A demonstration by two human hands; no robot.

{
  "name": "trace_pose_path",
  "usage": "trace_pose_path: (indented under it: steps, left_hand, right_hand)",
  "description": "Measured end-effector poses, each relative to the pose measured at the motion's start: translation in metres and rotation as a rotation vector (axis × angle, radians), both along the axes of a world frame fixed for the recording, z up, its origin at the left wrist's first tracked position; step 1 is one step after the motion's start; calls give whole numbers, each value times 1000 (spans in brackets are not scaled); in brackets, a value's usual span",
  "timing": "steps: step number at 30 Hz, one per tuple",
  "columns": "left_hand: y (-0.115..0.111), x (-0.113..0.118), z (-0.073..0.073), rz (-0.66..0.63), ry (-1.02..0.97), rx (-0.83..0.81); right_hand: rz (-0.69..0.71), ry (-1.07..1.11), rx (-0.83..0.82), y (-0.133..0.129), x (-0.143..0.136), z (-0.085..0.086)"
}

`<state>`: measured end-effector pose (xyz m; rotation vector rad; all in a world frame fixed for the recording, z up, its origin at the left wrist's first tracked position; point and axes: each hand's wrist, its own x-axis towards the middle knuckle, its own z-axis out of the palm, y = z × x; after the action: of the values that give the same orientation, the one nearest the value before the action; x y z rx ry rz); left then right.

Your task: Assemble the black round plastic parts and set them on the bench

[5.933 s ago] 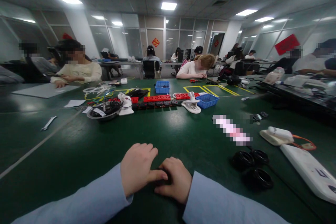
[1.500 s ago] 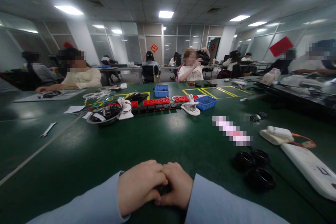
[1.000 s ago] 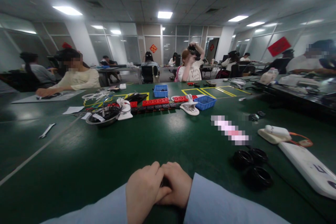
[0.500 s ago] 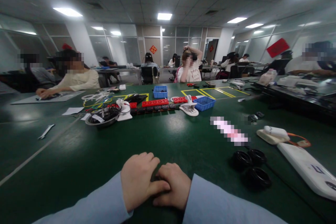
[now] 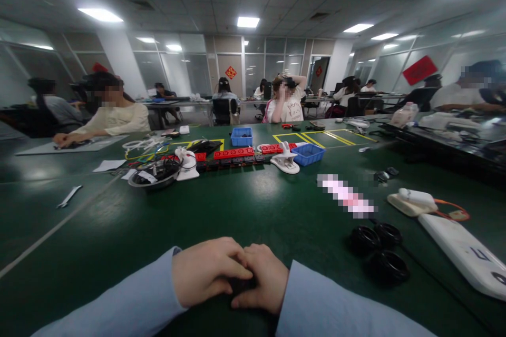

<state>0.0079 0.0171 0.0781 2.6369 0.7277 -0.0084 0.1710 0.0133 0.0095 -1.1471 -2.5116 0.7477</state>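
Observation:
My left hand (image 5: 209, 272) rests at the near edge of the green table (image 5: 166, 226), its fingers loosely bent and its thumb apart from them. Its fingertips touch my right hand (image 5: 269, 278), which is curled with its thumb turned inward. A dark gap lies between the two palms, and I cannot make out whether anything is inside. Nothing shows in the left hand. To the right of my hands stand several black rings (image 5: 385, 266) with a cable, beside a long white device (image 5: 460, 247).
Farther back are a bowl of cables (image 5: 152, 187), white clips (image 5: 285, 162), red power strips (image 5: 233, 153) and blue baskets (image 5: 308, 155). A wrench (image 5: 69, 196) lies at left, a white cylinder on a pale block (image 5: 407, 205) at right. Several people sit around the room.
My left hand has turned and lowered, its fingers now meeting the right hand; its thumb has drawn back from over the right hand. The right hand has barely moved.

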Motion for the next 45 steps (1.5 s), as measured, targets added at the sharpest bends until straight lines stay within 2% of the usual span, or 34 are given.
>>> trace_pose_path:
  steps: [6, 12, 18, 24, 28, 32, 36, 39, 42, 45]
  left_hand:
    - [-3, 4, 0, 90, 115, 126]
    - [-6, 7, -7, 172, 144, 188]
    - [-11, 15, -7, 268, 211, 252]
    - [-13, 20, -23, 379, 201, 442]
    - [-17, 22, -29, 426, 201, 532]
    - [-20, 24, -32, 457, 164, 583]
    - [-18, 24, -37, 496, 140, 560]
    - [-15, 21, -33, 494, 162, 513]
    - [-13, 13, -16, 448, 106, 425]
    - [-10, 5, 2, 281, 14, 225]
  right_hand:
    - [-2, -20, 23, -1, -1, 1]
    - [-32, -9, 66, 0, -2, -7]
    - [-33, 36, 70, 0, -2, -9]
    - [-3, -19, 48, 0, 0, -1]
    - [3, -41, 77, 1, 0, -3]
    - [6, -46, 110, 1, 0, -7]
    - [22, -20, 124, 1, -1, -7]
    - [1, -20, 101, 0, -1, -5]
    - [0, -5, 36, 0, 0, -3]
    - [2, 4, 2, 0, 0, 0]
